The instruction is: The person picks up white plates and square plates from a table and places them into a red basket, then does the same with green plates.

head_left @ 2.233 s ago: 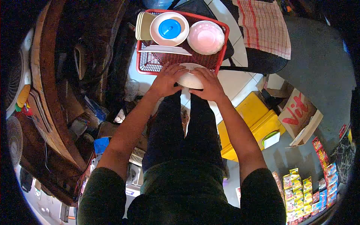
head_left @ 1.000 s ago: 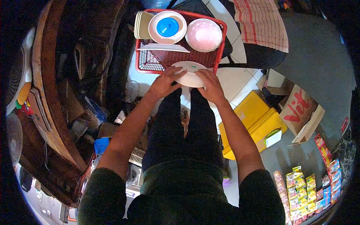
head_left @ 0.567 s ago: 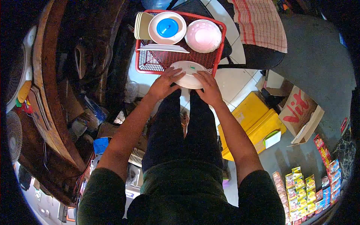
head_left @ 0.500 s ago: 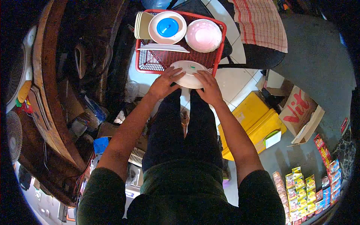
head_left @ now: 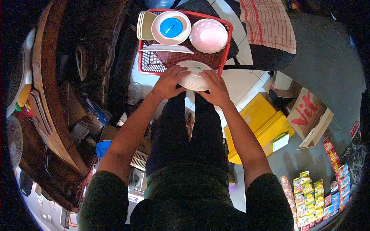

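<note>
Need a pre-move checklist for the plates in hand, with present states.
1. Both hands on plate stack: ok, left hand and right hand on opposite sides.
2. Plates nested: ok, rims look lined up.
3. Support under the stack: cannot tell, underside hidden.
4. Everything in the red basket lying flat: not ok, white plate shows edge-on.
5. Blue lid within its bowl's rim: ok.
6. Grip firmness: cannot tell.

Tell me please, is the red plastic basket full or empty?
Partly full. The red plastic basket holds a pink round bowl and other dishes, but bare mesh shows nearer the person.
</note>
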The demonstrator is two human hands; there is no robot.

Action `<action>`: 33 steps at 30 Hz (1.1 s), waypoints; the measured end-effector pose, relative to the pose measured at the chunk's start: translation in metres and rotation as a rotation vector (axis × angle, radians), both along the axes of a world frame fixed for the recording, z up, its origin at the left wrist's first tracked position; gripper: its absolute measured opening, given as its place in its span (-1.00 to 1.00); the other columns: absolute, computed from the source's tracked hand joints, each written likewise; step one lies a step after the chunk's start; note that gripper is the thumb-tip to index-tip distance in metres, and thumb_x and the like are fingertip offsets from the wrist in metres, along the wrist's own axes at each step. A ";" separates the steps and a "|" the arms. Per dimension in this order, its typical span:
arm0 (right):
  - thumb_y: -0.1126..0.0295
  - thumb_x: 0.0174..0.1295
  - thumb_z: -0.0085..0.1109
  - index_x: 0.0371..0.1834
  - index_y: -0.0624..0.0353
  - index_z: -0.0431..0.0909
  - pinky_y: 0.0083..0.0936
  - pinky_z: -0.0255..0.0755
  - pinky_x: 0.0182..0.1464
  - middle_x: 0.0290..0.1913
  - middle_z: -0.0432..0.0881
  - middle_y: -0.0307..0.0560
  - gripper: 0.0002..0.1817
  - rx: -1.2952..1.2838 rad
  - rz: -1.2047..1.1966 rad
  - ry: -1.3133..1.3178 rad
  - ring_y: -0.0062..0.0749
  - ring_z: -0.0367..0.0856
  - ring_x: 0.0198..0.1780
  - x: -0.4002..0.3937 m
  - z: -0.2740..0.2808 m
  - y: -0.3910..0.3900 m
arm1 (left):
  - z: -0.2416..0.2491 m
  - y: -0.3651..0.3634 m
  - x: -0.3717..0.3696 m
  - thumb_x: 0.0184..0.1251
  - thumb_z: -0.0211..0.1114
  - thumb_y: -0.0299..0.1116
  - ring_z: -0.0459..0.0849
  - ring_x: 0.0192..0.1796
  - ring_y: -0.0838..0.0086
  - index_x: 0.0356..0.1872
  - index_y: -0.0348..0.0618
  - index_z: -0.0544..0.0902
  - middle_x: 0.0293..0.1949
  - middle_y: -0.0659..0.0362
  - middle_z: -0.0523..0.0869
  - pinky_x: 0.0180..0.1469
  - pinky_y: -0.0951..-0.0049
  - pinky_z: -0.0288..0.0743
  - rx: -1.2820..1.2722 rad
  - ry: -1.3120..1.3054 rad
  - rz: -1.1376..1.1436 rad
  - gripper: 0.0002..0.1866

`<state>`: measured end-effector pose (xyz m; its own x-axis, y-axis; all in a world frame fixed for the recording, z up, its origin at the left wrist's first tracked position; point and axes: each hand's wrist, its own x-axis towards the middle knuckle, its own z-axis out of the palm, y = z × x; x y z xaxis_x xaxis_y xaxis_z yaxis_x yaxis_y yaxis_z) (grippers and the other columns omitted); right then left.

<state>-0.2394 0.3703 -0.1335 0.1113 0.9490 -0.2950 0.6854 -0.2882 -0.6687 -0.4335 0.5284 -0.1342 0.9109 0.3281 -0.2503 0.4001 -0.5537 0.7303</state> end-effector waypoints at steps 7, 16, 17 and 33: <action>0.19 0.06 0.41 0.31 0.05 0.38 -0.09 0.21 0.36 0.31 0.42 0.01 -0.29 0.040 0.026 0.019 -0.02 0.34 0.36 0.003 0.002 0.003 | 0.004 0.004 0.005 0.08 0.44 -0.32 0.37 0.36 0.04 0.30 0.02 0.47 0.29 0.08 0.47 0.41 0.08 0.27 0.002 0.012 -0.044 -0.33; 0.25 0.05 0.38 0.25 0.08 0.44 -0.07 0.25 0.33 0.21 0.49 0.02 -0.36 0.128 -0.011 0.089 0.00 0.41 0.27 0.013 0.010 0.011 | 0.007 0.010 0.012 0.14 0.39 -0.31 0.43 0.30 0.06 0.28 0.03 0.49 0.26 0.08 0.51 0.34 0.11 0.37 -0.004 -0.016 -0.039 -0.39; 0.25 0.04 0.38 0.25 0.09 0.43 -0.07 0.25 0.33 0.21 0.49 0.02 -0.36 0.117 0.007 0.089 -0.01 0.41 0.28 0.013 0.011 0.011 | 0.005 0.009 0.009 0.14 0.39 -0.31 0.43 0.30 0.06 0.28 0.03 0.49 0.26 0.08 0.51 0.34 0.11 0.37 -0.003 -0.016 -0.039 -0.39; 0.19 0.05 0.42 0.27 0.13 0.39 -0.05 0.21 0.35 0.28 0.45 0.04 -0.30 0.084 -0.036 0.115 0.01 0.35 0.34 0.010 0.010 0.010 | 0.006 0.008 0.006 0.04 0.46 -0.19 0.49 0.22 0.08 0.30 0.03 0.47 0.23 0.09 0.52 0.25 0.07 0.40 0.034 -0.013 -0.044 -0.30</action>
